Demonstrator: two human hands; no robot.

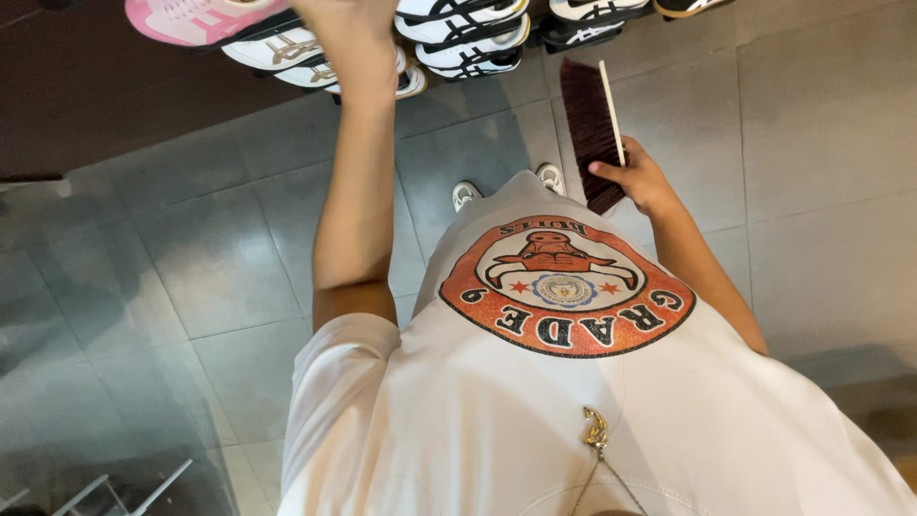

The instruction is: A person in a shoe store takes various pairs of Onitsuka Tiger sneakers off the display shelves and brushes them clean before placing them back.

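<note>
Closest up: white tee [478, 420] with a round orange-and-red print, small gold pendant [596, 432] hanging on a thin chain just below that print. Looked straight down the body onto grey floor tiles [220, 268], white shoe toes [549, 178] poking out past the shirt hem, down between the two arms.

Right hand [638, 180] out to the side, wrapped tight around the pale handle of a brush [592, 129] with dark reddish-brown bristles. Held the thing fairly upright, bristles facing away from the palm toward the left arm, bristle end dipping behind the shirt edge. Thumb on top, fingers curled under, so clamped on for sure.

Left hand [353, 48] stretched way up and forward, arm almost straight, landed on a row of sneakers [458, 43] on a dark shelf [115, 105]. Fingers cut off by the top edge, so couldn't tell whether gripping or just resting there. Pink sneaker [196, 17] just left of that hand, white pair with tan stripes [287, 53] right beside the wrist, white ones with black stripes off to the right of it.

Hands well apart, brush nowhere near the shoes. Some pale metal bars [115, 492] down in the far corner below the left elbow, kind of blurry.
</note>
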